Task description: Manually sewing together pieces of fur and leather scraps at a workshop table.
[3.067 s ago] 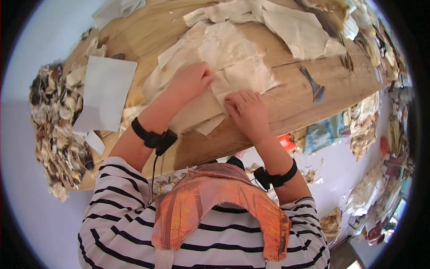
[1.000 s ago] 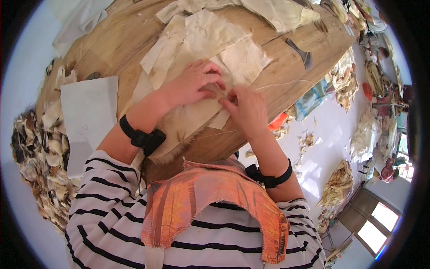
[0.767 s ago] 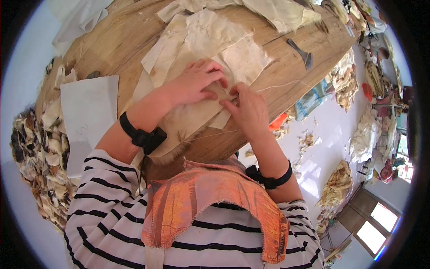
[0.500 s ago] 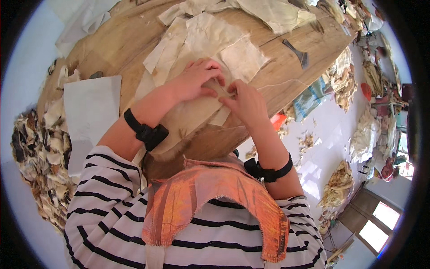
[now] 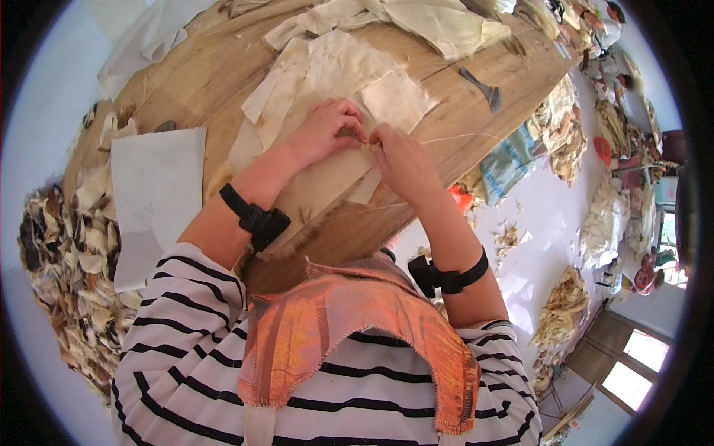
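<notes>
Pale hide (image 5: 316, 189) lies spread on the worktop (image 5: 208, 89), probably for flat support; left hand (image 5: 329, 130) and right hand (image 5: 401, 161) nearly meet, fingers curled, grip unclear.

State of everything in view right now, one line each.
Left hand: fingers curled over the hide, grip unclear
Right hand: thumb and fingers drawn together beside left fingertips; anything pinched too small to tell
Pale hide: spread on the table, under the hands
Thread: loose, trailing rightward
Metal tool: lying on the table, untouched
White sheet: unheld, left of the hands
Fur scraps: heaped
Orange apron: worn
</notes>
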Action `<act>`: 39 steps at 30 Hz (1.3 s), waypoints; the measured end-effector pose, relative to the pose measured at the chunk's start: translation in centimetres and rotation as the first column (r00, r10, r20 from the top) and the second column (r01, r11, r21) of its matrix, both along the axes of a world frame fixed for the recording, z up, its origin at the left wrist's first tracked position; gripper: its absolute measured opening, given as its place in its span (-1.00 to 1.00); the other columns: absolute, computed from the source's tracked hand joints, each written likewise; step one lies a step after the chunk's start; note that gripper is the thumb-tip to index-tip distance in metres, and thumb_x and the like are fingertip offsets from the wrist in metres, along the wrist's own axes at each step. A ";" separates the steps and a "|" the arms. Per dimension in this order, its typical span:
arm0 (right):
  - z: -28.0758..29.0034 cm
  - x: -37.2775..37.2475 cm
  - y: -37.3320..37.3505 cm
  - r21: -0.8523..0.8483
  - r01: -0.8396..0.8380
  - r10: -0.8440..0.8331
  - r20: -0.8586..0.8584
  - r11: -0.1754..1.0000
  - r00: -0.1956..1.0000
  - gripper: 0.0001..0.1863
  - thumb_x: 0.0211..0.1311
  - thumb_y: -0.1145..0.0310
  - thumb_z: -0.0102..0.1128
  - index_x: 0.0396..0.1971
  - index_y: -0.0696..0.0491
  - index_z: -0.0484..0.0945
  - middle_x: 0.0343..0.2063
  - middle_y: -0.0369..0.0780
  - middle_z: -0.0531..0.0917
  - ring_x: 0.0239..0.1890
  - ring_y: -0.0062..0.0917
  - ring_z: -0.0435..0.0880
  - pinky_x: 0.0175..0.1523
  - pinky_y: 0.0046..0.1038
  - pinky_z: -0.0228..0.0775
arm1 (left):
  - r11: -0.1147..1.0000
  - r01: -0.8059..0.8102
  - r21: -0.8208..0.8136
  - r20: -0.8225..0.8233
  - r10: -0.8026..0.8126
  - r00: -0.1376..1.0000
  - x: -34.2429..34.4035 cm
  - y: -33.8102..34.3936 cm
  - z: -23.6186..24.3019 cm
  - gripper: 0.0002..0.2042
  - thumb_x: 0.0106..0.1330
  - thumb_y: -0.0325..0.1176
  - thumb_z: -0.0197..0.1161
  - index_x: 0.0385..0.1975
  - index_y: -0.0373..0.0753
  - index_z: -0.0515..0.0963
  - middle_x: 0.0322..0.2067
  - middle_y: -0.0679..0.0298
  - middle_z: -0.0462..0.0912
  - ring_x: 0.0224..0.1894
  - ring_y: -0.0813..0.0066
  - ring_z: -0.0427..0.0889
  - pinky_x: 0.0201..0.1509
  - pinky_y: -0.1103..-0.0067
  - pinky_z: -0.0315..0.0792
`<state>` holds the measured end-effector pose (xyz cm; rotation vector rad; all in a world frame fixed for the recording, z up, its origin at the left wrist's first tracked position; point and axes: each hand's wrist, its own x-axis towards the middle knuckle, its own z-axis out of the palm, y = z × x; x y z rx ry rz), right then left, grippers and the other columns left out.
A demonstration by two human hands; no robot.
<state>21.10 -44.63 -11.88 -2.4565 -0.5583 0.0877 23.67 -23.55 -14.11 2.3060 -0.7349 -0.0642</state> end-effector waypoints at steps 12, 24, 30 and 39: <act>0.3 2.4 -1.2 -0.111 -0.131 0.142 0.098 0.985 0.985 -0.89 0.17 0.24 0.17 -0.39 -0.09 0.62 -0.45 -0.23 0.60 -0.20 -0.29 0.60 -0.03 -0.24 0.35 | 0.999 -0.022 -0.030 0.036 0.023 0.999 -0.6 0.1 0.3 -0.91 0.12 -0.30 0.36 -0.39 -0.05 0.63 -0.13 0.36 0.52 0.04 0.31 0.45 0.23 0.34 0.18; 0.1 2.2 0.3 -0.220 -0.219 0.250 0.127 0.951 0.960 -0.59 -0.04 0.17 0.24 -0.18 0.00 0.45 -0.34 -0.17 0.60 -0.14 -0.29 0.58 -0.02 -0.21 0.27 | 0.999 -0.038 -0.012 0.058 0.038 0.998 -0.9 -0.2 0.0 -0.93 0.13 -0.27 0.32 -0.41 -0.02 0.63 -0.17 0.45 0.55 0.01 0.35 0.44 0.18 0.36 0.21; 0.2 2.4 0.6 -0.084 -0.291 0.296 0.057 0.953 0.954 -0.59 -0.03 0.32 0.18 -0.10 -0.06 0.37 -0.28 -0.17 0.62 -0.14 -0.25 0.58 -0.01 -0.20 0.23 | 0.999 -0.034 0.001 0.080 0.033 0.996 -0.6 0.0 -0.6 -0.89 0.13 -0.31 0.31 -0.34 -0.01 0.65 -0.15 0.42 0.57 0.03 0.32 0.45 0.18 0.36 0.21; -1.1 0.5 0.4 -0.486 -0.218 0.407 0.328 0.847 0.852 -0.73 0.20 0.33 0.06 -0.08 -0.16 0.36 -0.24 -0.25 0.57 -0.21 -0.38 0.63 -0.08 -0.23 0.32 | 0.998 0.019 -0.066 -0.013 -0.020 1.000 0.7 0.2 -0.8 -0.85 0.06 -0.39 0.33 -0.35 -0.19 0.64 -0.20 0.29 0.58 -0.03 0.27 0.51 0.10 0.42 0.36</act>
